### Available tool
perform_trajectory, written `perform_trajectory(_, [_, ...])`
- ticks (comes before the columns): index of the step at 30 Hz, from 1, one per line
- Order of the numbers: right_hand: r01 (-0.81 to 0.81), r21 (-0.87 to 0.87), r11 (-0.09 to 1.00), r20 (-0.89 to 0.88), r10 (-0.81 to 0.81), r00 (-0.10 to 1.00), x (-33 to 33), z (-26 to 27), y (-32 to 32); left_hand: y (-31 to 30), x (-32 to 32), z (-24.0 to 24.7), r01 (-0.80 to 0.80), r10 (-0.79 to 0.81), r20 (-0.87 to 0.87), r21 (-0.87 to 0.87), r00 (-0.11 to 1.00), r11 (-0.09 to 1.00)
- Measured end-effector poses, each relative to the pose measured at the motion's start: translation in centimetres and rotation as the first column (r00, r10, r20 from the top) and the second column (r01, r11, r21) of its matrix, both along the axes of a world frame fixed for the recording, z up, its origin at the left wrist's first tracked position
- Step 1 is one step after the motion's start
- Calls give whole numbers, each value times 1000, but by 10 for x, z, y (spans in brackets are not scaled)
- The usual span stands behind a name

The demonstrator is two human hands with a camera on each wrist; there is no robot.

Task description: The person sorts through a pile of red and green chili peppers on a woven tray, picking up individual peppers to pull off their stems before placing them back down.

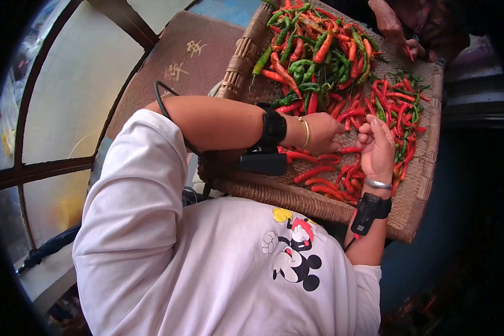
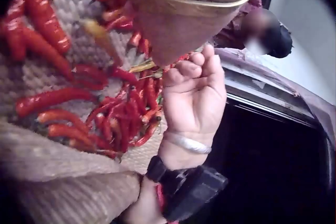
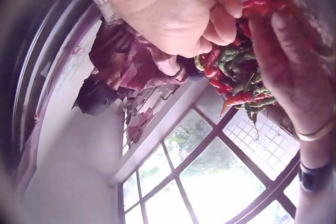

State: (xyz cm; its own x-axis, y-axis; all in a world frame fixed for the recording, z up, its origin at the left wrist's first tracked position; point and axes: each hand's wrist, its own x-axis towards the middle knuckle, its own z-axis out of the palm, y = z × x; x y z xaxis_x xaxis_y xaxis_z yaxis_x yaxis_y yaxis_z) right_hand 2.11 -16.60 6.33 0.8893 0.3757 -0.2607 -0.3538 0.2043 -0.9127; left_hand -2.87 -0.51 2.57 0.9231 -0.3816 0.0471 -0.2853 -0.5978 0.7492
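Tray: a big woven tray [image 1: 417, 201] holds all the chilies. It lies in front of a person in a white shirt.
Mixed heap: the red and green chilies [image 1: 313, 50] lie piled up at the far edge of the tray.
Red chilies: the red chilies [image 1: 319, 175] lie spread along the near edge, under and beside both hands.
Stem chilies: the thin red chilies with green stems [image 1: 397, 103] lie by the right edge.
Left hand: the left hand [image 1: 322, 131] is over the red chilies in the middle of the tray. Its fingers [image 3: 273, 40] reach down and their tips touch red chilies. I cannot tell if they pinch one.
Right hand: the right hand [image 1: 377, 148] is just beside the left hand, nearer the right edge. Its fingers [image 2: 184, 71] are curled in to the palm. A red chili shows at their tips, but I cannot tell if they hold it.
Other hand: another person's hand [image 1: 389, 25] is at the far right corner.
Bangles: a gold bangle [image 1: 306, 132] is on the left wrist and a silver bangle [image 1: 378, 183] on the right.
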Motion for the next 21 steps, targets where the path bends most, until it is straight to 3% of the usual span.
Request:
perform_trajectory(1, [1,2,1000,6,-1,1000,0,0,0,-1,6,5,1,-1,6,2,1000,1000])
perform_trajectory(4, [62,-83,995,103,-53,993,1,-2,-1,2,33,16,-65,39,239,102,970,993])
perform_trajectory(5, [61,-83,995,108,-52,993,1,-3,0,6,44,16,-153,57,405,210,912,966])
perform_trajectory(7, [74,-118,990,121,-59,991,1,-3,2,13,65,21,-306,114,589,238,800,922])
perform_trajectory(11, [51,-153,987,119,-32,992,1,-8,6,23,92,29,-415,114,675,303,729,858])
perform_trajectory(13, [42,-170,985,130,-20,991,1,-9,7,28,98,28,-415,-96,691,533,716,737])
perform_trajectory(14, [38,-167,985,126,-17,992,1,-9,8,30,98,22,-457,-107,740,516,665,725])
perform_trajectory(21, [63,-170,983,73,-51,996,4,-13,4,38,101,17,-392,-118,737,479,666,785])
